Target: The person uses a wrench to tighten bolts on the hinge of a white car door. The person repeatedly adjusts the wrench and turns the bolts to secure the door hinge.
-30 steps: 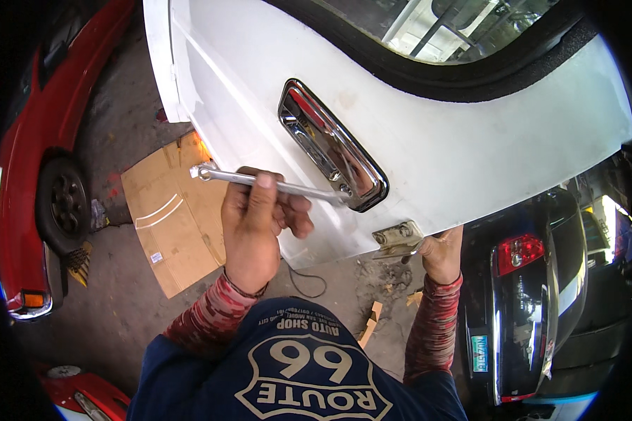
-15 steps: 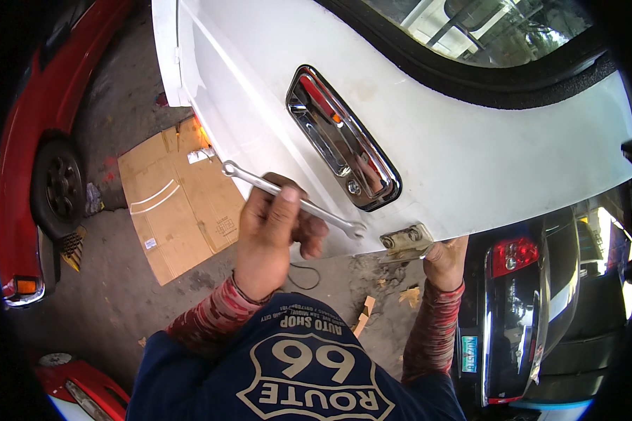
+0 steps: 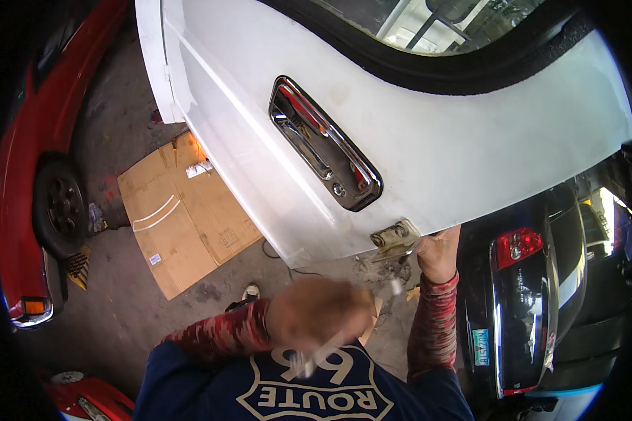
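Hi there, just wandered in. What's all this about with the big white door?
Someone in a navy shirt is working at a white-painted vehicle door with a shiny chrome handle. Their left hand, in front of their shirt, holds a silvery metal tool, both too blurred to make out clearly. Their right hand is at the door's lower edge, beside a dull metal latch piece; its grip is partly hidden. The tool is away from the door.
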The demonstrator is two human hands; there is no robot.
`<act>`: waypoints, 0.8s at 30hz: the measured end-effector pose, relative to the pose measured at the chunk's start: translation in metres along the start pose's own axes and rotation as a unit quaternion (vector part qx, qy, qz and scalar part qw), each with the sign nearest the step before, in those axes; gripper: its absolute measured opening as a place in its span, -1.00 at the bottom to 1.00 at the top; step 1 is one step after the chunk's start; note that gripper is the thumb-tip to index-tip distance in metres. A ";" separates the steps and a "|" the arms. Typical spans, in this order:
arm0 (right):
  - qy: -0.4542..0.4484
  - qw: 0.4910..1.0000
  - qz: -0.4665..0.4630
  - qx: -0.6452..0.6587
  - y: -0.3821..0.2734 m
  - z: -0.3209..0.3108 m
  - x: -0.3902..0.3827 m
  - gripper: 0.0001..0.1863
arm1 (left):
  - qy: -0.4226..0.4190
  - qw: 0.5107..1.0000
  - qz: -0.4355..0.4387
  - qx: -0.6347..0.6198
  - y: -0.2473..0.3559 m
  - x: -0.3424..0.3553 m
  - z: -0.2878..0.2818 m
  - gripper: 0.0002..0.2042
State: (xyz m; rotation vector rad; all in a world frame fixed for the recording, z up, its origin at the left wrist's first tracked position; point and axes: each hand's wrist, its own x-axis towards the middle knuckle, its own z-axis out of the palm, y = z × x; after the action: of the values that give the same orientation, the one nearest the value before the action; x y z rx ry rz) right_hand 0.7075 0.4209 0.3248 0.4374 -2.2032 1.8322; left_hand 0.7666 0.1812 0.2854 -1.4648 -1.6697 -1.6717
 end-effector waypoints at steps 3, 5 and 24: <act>0.004 1.000 0.006 0.020 -0.005 0.004 0.002 0.07 | 0.090 0.991 -0.088 0.043 0.000 0.003 0.003 -0.75; 0.009 1.000 0.019 0.017 -0.009 0.005 0.003 0.08 | 0.021 1.000 -0.020 0.003 0.005 0.006 0.003 -0.75; -0.012 1.000 0.020 0.014 -0.009 0.002 -0.002 0.15 | 0.428 0.818 -0.304 -0.232 -0.008 0.014 -0.010 -0.77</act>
State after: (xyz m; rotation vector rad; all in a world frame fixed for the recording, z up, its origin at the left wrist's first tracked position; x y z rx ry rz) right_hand 0.7127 0.4180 0.3317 0.4258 -2.2206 1.8912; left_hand 0.7500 0.1795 0.2949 -0.0971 -1.2615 -2.6552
